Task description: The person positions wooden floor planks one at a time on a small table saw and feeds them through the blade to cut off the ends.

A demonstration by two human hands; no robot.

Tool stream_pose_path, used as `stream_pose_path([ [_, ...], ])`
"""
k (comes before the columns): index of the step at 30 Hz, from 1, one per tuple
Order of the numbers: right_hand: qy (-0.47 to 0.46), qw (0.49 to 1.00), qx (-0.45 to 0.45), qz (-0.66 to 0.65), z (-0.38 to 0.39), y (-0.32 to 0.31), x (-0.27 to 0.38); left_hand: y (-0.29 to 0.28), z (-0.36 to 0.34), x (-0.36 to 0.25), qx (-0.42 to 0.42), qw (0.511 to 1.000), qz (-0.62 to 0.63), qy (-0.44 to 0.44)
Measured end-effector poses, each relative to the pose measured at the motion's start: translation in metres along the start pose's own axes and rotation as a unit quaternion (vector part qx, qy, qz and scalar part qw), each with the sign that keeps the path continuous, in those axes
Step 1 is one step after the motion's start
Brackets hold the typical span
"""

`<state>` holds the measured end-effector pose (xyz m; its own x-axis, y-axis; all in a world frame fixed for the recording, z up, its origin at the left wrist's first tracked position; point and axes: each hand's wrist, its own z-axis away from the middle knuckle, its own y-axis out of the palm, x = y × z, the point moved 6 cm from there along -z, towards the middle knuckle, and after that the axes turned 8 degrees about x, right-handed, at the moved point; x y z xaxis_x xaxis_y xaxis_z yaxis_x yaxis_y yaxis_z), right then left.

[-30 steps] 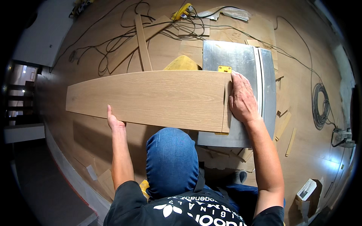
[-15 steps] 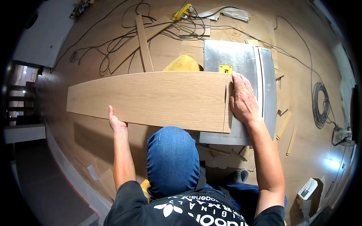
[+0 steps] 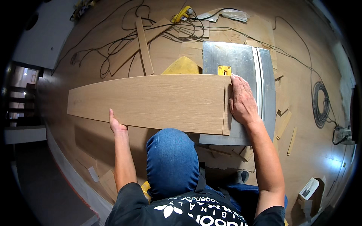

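Observation:
A long light wood plank [image 3: 151,101] lies across a table saw [image 3: 211,56], its left part reaching out beyond the metal top. Near its right end a line runs across the plank, setting off a narrow end strip [image 3: 227,113]. My left hand [image 3: 117,122] holds the plank's near edge from below, thumb up against the edge and fingers hidden underneath. Along the right end lies my right hand [image 3: 243,98], gripping the strip's edge with its fingers together and pointing away. A yellow insert [image 3: 224,70] shows in the saw top just past the plank.
Black cables [image 3: 113,49] tangle on the floor at the far left, beside narrow boards [image 3: 144,47]. A yellow tool [image 3: 183,14] lies at the back. Wood offcuts [image 3: 283,124] scatter right of the saw. Further right are a coiled cable [image 3: 320,105] and an open box [image 3: 311,192].
The plank and both hands keep nearly the same place on the saw. The whole view has shifted very slightly.

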<state>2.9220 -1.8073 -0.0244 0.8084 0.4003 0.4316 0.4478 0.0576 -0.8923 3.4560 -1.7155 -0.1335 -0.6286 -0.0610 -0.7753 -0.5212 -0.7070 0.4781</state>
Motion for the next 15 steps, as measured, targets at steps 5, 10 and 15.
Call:
stream_pose_path([
  [5, -0.005, 1.0, -0.003, 0.006, 0.005, -0.001, 0.003, 0.001, 0.008, 0.001, 0.001, 1.0, 0.008, -0.009],
  [10, -0.006, 1.0, 0.0, 0.012, 0.012, 0.003, 0.007, -0.011, 0.01, -0.001, -0.013, 1.0, 0.002, -0.003],
  [15, -0.003, 1.0, 0.006, -0.005, 0.013, 0.0, 0.012, -0.023, 0.004, -0.002, 0.001, 1.0, 0.004, -0.005],
])
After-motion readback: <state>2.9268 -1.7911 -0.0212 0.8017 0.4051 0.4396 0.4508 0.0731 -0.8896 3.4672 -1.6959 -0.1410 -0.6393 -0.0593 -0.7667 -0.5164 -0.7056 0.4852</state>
